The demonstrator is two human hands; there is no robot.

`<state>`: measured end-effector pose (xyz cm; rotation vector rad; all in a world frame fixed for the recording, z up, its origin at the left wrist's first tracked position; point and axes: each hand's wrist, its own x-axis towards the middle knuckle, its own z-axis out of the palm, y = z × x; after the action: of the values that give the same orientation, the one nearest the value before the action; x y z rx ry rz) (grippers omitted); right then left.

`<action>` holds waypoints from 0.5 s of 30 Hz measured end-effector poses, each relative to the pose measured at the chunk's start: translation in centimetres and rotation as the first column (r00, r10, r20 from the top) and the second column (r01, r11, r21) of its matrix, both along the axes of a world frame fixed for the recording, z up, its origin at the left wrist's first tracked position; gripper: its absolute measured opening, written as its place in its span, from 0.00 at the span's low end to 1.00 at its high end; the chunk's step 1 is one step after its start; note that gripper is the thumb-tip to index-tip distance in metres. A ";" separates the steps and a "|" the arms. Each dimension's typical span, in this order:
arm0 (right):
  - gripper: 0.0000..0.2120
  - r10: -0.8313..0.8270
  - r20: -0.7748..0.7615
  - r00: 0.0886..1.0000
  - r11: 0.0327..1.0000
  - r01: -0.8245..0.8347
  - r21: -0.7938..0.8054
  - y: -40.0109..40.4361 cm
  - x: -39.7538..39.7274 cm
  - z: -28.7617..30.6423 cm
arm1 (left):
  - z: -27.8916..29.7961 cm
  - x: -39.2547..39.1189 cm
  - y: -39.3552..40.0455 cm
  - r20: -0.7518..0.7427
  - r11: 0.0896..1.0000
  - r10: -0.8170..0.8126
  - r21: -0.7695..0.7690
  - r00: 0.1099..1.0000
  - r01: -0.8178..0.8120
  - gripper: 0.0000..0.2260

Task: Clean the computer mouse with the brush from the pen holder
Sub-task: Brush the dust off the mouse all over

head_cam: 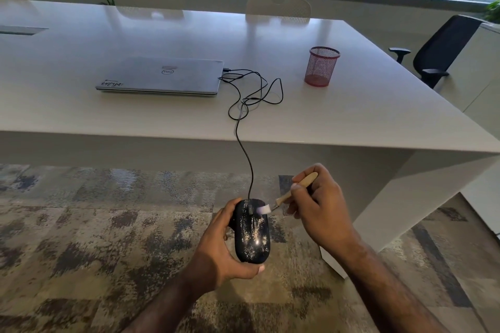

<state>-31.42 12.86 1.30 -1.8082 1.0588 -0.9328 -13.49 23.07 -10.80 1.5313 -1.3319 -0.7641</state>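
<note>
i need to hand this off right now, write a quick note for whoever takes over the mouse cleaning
Left hand: holds the black computer mouse off the table, above the carpet, top side up.
Right hand: grips the wooden-handled brush, bristles touching the front right of the mouse near the scroll wheel.
The mouse cable runs up over the table edge to the closed laptop.
The red mesh pen holder stands on the table, right of the laptop.
Done: brush fetched, brushing under way.
Left: white specks cover most of the mouse's top; keep brushing.

Left hand (216, 246) cupped palm-up, right hand (319, 208) pinching, fingers curled
</note>
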 end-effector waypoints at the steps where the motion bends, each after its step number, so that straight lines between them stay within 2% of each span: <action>1: 0.07 -0.015 0.030 0.999 1.000 0.014 0.012 -0.2 -0.1 0.1 | 0.0 0.0 0.0 -0.003 1.000 0.002 -0.001 1.000 -0.002 0.53; 4: 0.06 -0.058 0.107 0.993 0.998 0.057 0.019 -0.7 -0.1 0.2 | 0.1 -0.1 -0.1 -0.010 1.000 0.005 -0.012 1.000 -0.005 0.53; 10: 0.05 0.005 0.053 0.999 0.996 -0.010 0.093 -0.4 -0.2 -0.9 | 0.4 -0.2 -0.2 -0.019 1.000 0.015 -0.019 1.000 -0.015 0.52; 15: 0.06 -0.058 0.121 0.991 0.996 0.049 0.076 -0.8 -0.7 -0.6 | 0.2 0.0 -0.2 -0.032 1.000 0.014 -0.013 0.999 -0.014 0.52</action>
<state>-32.12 12.04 0.75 -1.6487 1.0543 -1.0113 -13.49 22.90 -10.56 1.5105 -1.2989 -0.7668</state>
